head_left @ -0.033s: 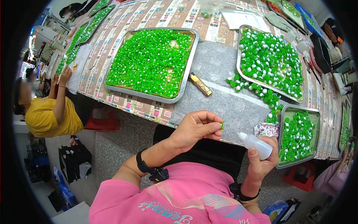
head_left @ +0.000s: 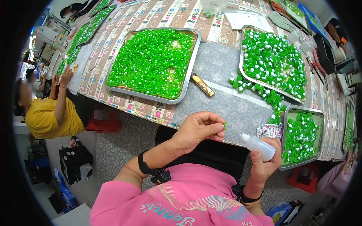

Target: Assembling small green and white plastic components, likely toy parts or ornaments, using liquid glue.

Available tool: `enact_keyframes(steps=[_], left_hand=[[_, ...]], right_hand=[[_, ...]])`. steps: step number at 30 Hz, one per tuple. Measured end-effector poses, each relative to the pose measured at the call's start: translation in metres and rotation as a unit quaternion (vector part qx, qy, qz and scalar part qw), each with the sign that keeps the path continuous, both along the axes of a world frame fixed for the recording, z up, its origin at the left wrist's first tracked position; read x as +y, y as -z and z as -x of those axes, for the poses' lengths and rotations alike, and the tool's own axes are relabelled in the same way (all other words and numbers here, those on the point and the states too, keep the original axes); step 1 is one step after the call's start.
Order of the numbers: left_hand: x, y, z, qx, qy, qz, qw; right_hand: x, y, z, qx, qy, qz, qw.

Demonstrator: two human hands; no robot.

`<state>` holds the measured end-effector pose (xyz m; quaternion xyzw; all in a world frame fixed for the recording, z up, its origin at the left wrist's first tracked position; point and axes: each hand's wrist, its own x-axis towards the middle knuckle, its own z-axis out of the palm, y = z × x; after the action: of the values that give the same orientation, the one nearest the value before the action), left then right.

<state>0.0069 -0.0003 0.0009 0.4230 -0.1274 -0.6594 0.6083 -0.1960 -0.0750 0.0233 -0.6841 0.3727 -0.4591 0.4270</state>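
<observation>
My left hand (head_left: pixel 200 130) pinches a small green piece (head_left: pixel 225 126) between thumb and forefinger, over the table's near edge. Most of that piece is hidden by the fingertips. In my right hand (head_left: pixel 266 162) is a translucent white squeeze bottle (head_left: pixel 261 147), tilted with its narrow nozzle toward the left hand. The nozzle tip and the green piece are apart. Right beside the bottle lies a crumpled floral cloth (head_left: pixel 269 130). Green pieces with white round parts trail in a loose pile (head_left: pixel 269 95) along the table toward it.
A large metal tray (head_left: pixel 193 60) of small green pieces stands left. Two more trays, one far right (head_left: pixel 242 56) and one near right (head_left: pixel 319 145), hold green-and-white pieces. A gold and black lighter-shaped item (head_left: pixel 203 85) lies between. A person in yellow (head_left: pixel 56 116) works at left.
</observation>
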Motion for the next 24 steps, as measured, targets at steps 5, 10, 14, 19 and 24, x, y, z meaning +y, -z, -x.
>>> enact_keyframes(steps=[5, 10, 14, 19, 24], left_hand=[[0.0002, 0.0013, 0.0003, -0.024, -0.021, 0.004, 0.999], [0.0004, 0.0024, -0.0002, -0.022, -0.026, 0.014, 0.999], [0.0008, 0.0027, -0.0002, -0.021, -0.028, 0.012, 0.999], [0.0007, 0.0018, -0.0004, -0.018, -0.024, 0.009, 1.0], [0.0005, 0.0019, -0.0006, -0.02, -0.02, 0.006, 1.0]], right_hand=[[-0.0007, -0.0004, 0.0022, 0.023, -0.004, 0.009, 1.0], [-0.0012, -0.0001, 0.0014, 0.028, -0.005, 0.013, 0.999], [-0.002, -0.0008, 0.0009, 0.035, -0.014, 0.009, 0.999], [-0.0024, -0.0001, 0.0015, 0.046, -0.022, 0.002, 0.999], [-0.0017, 0.0003, 0.0009, 0.034, -0.018, 0.0, 0.999]])
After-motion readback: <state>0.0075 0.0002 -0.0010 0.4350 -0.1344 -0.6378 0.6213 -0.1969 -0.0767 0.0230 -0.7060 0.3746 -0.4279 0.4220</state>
